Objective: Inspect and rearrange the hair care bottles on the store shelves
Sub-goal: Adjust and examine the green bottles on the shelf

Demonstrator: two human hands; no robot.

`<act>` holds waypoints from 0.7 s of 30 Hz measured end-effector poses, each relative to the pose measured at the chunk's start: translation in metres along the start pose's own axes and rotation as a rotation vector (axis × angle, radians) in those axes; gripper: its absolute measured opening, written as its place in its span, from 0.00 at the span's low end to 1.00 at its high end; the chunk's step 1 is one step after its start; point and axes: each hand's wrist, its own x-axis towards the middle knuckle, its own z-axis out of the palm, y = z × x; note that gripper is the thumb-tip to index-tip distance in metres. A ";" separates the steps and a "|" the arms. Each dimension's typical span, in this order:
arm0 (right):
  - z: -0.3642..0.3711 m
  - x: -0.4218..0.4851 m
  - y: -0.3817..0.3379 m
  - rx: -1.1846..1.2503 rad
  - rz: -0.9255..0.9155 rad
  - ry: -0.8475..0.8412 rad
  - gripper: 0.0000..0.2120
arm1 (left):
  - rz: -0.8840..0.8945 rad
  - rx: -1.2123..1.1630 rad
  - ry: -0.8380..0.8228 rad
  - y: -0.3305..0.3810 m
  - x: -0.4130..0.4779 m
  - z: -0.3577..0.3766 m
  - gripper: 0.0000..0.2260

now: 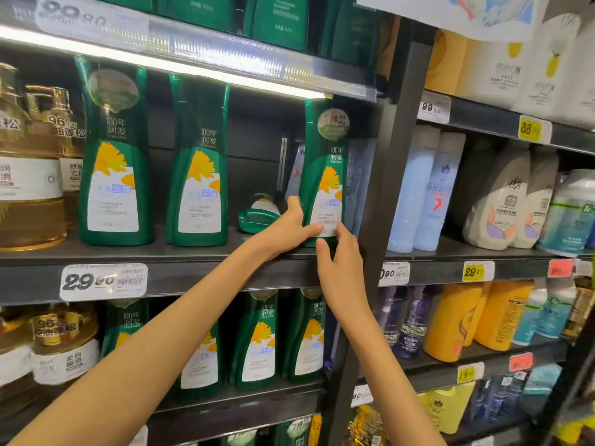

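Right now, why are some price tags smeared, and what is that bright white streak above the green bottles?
Head view: the streak is a light strip under the upper shelf, glaring white; the top-left price tag is blurred; the wide lens bows the shelf edges; the green bottle in the left hand reads legibly.

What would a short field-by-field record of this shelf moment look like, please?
held item: green Centaine bottle, upright at the right end of the shelf
left hand: holds the bottle's lower left edge
right hand: fingertips touch its lower label
lying down: smaller green bottle, on its side, left of the held one
also upright: left green bottle, middle green bottle
price tag: reads 29.90
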 end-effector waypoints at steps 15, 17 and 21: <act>0.012 -0.027 -0.004 0.046 -0.113 0.148 0.22 | 0.010 0.434 0.507 0.003 -0.008 -0.028 0.15; 0.014 -0.031 -0.006 0.073 -0.123 0.132 0.21 | -0.166 0.543 0.496 -0.003 0.002 -0.032 0.16; 0.013 -0.037 -0.007 0.085 -0.109 0.077 0.21 | -0.528 0.520 0.400 -0.012 0.017 -0.029 0.26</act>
